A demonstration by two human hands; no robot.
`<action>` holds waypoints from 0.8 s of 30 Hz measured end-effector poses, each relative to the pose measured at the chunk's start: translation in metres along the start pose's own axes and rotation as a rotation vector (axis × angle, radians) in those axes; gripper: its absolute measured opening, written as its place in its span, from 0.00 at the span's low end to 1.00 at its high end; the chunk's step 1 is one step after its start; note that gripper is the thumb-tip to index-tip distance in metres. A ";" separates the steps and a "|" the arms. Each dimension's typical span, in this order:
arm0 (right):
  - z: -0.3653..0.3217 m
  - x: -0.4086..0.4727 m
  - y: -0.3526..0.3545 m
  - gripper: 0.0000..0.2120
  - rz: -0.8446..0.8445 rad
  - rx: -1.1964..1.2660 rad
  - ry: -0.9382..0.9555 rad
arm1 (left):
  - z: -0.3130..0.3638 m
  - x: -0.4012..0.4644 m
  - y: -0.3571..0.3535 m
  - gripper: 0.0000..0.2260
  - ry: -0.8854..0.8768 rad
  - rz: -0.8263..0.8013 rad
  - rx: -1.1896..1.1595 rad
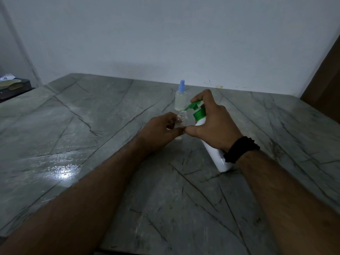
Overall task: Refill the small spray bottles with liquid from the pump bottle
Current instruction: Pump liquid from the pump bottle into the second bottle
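While both hands grip bottles, the grey veined marble table [92,115] meets a seemingly bare wall [165,34].

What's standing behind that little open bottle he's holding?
A second small spray bottle with a blue cap, upright on the table; its base is hidden behind the open bottle and the green pump nozzle.

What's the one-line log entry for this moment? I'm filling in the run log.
step: pumping | left hand: holds open spray bottle | right hand: on pump bottle, nozzle over mouth | capped bottle: behind
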State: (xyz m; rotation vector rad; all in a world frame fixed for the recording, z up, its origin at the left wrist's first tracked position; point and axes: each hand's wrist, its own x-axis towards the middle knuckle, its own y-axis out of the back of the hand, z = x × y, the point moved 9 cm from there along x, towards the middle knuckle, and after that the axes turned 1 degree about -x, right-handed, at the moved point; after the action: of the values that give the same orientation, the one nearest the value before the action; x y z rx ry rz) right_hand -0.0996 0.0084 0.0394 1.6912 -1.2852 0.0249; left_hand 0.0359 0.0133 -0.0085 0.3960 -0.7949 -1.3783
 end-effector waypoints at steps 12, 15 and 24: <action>-0.001 -0.001 0.001 0.31 -0.005 0.006 -0.009 | 0.002 -0.001 0.001 0.20 -0.006 0.002 0.007; -0.002 -0.001 0.001 0.33 0.005 0.000 0.000 | 0.002 -0.002 0.001 0.20 -0.001 0.000 0.002; -0.002 -0.001 0.001 0.32 -0.006 0.016 -0.008 | 0.002 -0.001 0.000 0.20 0.002 -0.006 0.001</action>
State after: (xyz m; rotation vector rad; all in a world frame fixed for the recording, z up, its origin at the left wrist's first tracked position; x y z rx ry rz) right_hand -0.0996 0.0100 0.0405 1.7106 -1.2889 0.0252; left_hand 0.0349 0.0147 -0.0077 0.4011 -0.7934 -1.3832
